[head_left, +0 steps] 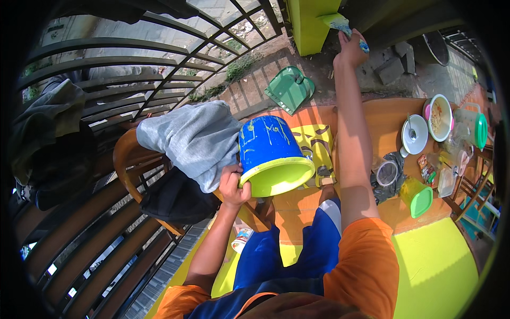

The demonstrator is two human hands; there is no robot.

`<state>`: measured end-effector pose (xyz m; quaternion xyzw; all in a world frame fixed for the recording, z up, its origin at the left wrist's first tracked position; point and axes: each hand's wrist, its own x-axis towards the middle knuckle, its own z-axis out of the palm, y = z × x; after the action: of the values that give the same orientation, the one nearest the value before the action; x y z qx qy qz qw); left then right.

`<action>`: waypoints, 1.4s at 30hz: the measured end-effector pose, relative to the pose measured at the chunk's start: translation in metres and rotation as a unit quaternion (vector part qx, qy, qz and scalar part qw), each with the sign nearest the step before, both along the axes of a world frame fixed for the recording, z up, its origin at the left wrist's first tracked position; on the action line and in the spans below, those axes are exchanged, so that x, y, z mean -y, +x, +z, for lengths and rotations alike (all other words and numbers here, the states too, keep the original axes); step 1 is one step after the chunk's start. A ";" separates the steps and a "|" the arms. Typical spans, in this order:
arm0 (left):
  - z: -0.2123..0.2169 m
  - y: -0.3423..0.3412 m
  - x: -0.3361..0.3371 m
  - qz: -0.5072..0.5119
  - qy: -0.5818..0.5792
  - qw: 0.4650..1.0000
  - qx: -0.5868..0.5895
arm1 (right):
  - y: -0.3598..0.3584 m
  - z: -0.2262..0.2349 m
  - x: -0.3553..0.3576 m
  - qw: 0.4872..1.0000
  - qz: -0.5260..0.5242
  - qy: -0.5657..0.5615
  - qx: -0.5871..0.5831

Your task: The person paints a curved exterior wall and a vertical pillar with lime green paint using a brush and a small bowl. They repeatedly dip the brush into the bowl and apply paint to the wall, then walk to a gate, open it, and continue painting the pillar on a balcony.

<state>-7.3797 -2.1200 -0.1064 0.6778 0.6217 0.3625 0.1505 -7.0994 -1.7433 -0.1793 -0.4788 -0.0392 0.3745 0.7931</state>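
My left hand point(234, 186) grips the rim of a blue bucket point(270, 139), which is tilted toward me. Yellow-green paint coats its rim and inside, and drips mark its outer wall. Far ahead, my right hand point(350, 50) is closed round the blue-and-white handle of a paintbrush point(339, 22). The brush's bristles touch the face of a yellow-green pillar point(308, 29) at the top of the view. My right arm is stretched out straight over the orange surface.
A grey cloth point(188, 141) hangs over a wooden chair point(123, 159) beside the bucket. Beyond lies a green dustpan point(290, 88). On the right stand a white bowl point(439, 118), a plate with a spoon point(415, 135) and a green-lidded container point(419, 198). Metal railing point(154, 45) runs along the left.
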 end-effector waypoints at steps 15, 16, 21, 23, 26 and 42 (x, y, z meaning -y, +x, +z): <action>0.000 -0.004 0.002 0.000 0.010 0.999 0.037 | -0.028 0.057 0.047 0.989 0.048 0.116 0.082; 0.000 -0.003 0.002 0.006 0.014 0.999 0.045 | -0.033 0.025 0.047 0.993 0.050 0.084 0.069; -0.003 -0.004 0.004 0.023 0.032 0.998 0.038 | -0.048 -0.084 0.032 0.998 0.017 -0.061 0.014; -0.003 -0.004 0.004 0.024 0.029 0.998 0.049 | -0.057 -0.081 0.027 0.998 -0.006 -0.057 0.007; -0.001 -0.004 0.003 0.017 0.036 0.998 0.044 | -0.056 -0.017 0.023 0.999 0.011 -0.036 -0.012; 0.004 -0.003 0.003 0.019 0.034 0.999 0.034 | -0.061 0.009 0.037 1.000 -0.015 -0.023 0.012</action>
<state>-7.3829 -2.1227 -0.1028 0.6576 0.6166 0.4090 0.1417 -7.1600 -1.7808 -0.1702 -0.5022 -0.0329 0.3577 0.7866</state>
